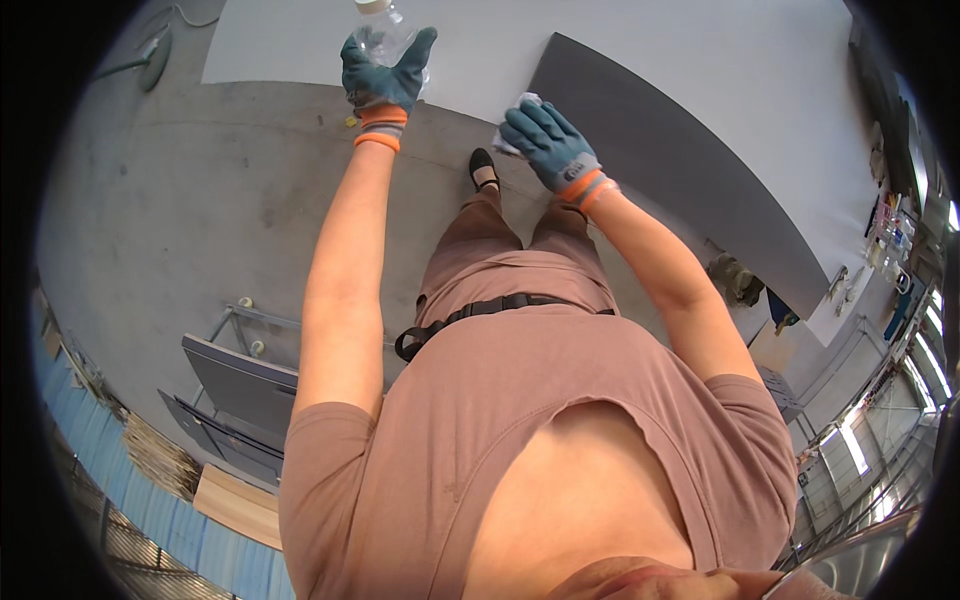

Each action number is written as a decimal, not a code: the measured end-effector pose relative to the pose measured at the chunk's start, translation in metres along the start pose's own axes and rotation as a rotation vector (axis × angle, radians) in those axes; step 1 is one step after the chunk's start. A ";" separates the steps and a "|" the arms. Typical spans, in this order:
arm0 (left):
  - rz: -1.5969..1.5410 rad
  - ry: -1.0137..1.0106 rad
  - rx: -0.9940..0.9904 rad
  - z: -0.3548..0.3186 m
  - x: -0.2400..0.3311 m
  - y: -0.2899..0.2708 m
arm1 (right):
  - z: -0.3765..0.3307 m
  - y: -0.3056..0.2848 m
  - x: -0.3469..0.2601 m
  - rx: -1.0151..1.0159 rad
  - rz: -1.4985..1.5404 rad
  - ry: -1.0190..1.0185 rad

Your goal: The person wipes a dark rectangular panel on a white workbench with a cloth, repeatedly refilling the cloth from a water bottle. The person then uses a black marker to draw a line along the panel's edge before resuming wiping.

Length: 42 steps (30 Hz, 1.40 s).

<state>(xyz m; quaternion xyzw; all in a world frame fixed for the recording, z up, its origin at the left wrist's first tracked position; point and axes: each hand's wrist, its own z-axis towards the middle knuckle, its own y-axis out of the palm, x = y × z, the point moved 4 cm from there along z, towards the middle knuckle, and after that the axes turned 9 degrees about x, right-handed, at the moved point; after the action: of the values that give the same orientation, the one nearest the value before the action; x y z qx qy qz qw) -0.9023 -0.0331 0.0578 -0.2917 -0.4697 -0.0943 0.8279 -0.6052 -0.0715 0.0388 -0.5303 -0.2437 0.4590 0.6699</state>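
My left hand (388, 80), in a green-grey work glove with an orange cuff, is wrapped round a clear plastic bottle (385, 38) with a pale cap. It is over the edge of a white tabletop (300, 40). Close to the near corner of a dark grey panel (680, 150), my right hand (550, 145), gloved the same way, grips a crumpled white cloth (508, 140). Most of the cloth is hidden under the fingers. Whether it touches the panel I cannot tell.
The panel lies along the right part of the tabletop's near edge. Small bottles and tools (888, 235) sit at the far right. Behind me on the left stands a wheeled rack (235, 375) with grey panels. A round-based stand (157, 62) is on the concrete floor (230, 190).
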 end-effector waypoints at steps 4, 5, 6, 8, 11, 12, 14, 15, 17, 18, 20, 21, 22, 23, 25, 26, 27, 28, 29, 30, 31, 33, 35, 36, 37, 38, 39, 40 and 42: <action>0.025 0.050 0.036 -0.002 0.003 0.000 | -0.042 -0.022 0.019 -0.081 -0.007 0.018; 0.015 0.011 0.005 -0.002 0.007 0.001 | -0.046 -0.024 0.020 -0.109 -0.001 0.038; 0.005 -0.029 -0.027 -0.003 0.011 0.002 | -0.044 -0.023 0.021 -0.090 -0.017 0.016; 0.009 -0.023 -0.022 -0.002 0.015 0.001 | -0.020 -0.015 0.011 -0.057 0.017 0.037; 0.031 0.031 0.022 -0.001 0.016 0.000 | 0.001 -0.006 0.004 -0.012 0.036 0.048; 0.027 0.001 0.007 -0.001 0.015 0.000 | -0.003 -0.007 0.004 -0.034 0.014 0.041; 0.017 -0.015 0.013 0.000 0.008 0.000 | -0.017 -0.018 0.012 -0.050 0.019 0.012; 0.016 -0.002 0.034 0.001 0.000 0.000 | -0.021 -0.019 0.015 -0.065 0.023 0.006; 0.015 0.000 0.035 -0.001 0.005 0.002 | -0.023 -0.027 0.019 -0.105 0.020 0.013; 0.020 -0.011 0.025 -0.002 0.007 0.003 | -0.018 -0.025 0.017 -0.092 0.016 -0.002; 0.026 -0.020 0.006 0.000 0.014 0.005 | 0.003 -0.015 0.009 -0.051 0.056 0.026; 0.032 -0.024 -0.002 0.000 0.015 0.005 | 0.011 -0.011 0.005 -0.029 0.083 0.037; 0.033 -0.028 -0.014 0.001 0.015 0.005 | 0.015 -0.009 0.004 -0.044 0.066 0.039; 0.030 -0.028 -0.005 0.001 0.016 0.004 | 0.013 -0.009 0.004 -0.058 0.058 0.030; 0.021 -0.030 0.013 0.000 0.019 0.002 | -0.003 -0.017 0.010 -0.086 0.040 0.010; -0.002 -0.044 0.023 -0.001 0.014 0.001 | -0.016 -0.023 0.015 -0.088 0.013 -0.024; -0.024 -0.058 0.034 -0.002 0.008 0.000 | -0.028 -0.028 0.022 -0.115 0.015 -0.028; -0.050 -0.073 0.039 -0.001 0.010 0.000 | -0.037 -0.034 0.028 -0.144 0.014 -0.027; -0.054 -0.086 0.019 -0.002 0.011 0.001 | -0.044 -0.036 0.032 -0.174 0.014 -0.026; -0.058 -0.099 -0.001 -0.003 0.013 0.002 | -0.048 -0.035 0.035 -0.176 0.018 -0.028; -0.058 -0.108 -0.019 -0.003 0.016 0.001 | -0.042 -0.036 0.033 -0.137 0.023 -0.031; -0.050 -0.084 0.019 -0.005 0.008 0.001 | -0.026 -0.031 0.023 -0.060 0.034 -0.037; -0.052 -0.062 0.019 -0.005 0.008 0.002 | 0.003 -0.020 0.015 -0.019 0.070 -0.001; -0.058 -0.055 0.001 -0.004 0.011 0.003 | 0.011 -0.018 0.013 0.001 0.088 0.020; -0.062 -0.045 -0.014 -0.002 0.012 0.003 | 0.012 -0.016 0.012 -0.015 0.081 0.018; -0.043 -0.038 0.001 -0.002 0.009 0.002 | 0.012 -0.015 0.011 -0.032 0.073 0.017; -0.025 -0.031 0.015 -0.003 0.006 0.001 | 0.012 -0.013 0.010 -0.048 0.066 0.016; -0.012 -0.027 0.032 -0.003 0.003 0.001 | 0.005 -0.016 0.015 -0.056 0.048 -0.012; -0.013 -0.049 0.034 -0.005 0.007 0.001 | -0.028 -0.029 0.029 -0.083 0.008 -0.065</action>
<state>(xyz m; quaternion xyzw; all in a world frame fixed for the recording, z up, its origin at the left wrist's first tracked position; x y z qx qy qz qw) -0.8943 -0.0346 0.0614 -0.2767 -0.4932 -0.0845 0.8204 -0.5587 -0.0606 0.0521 -0.5435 -0.2818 0.4682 0.6372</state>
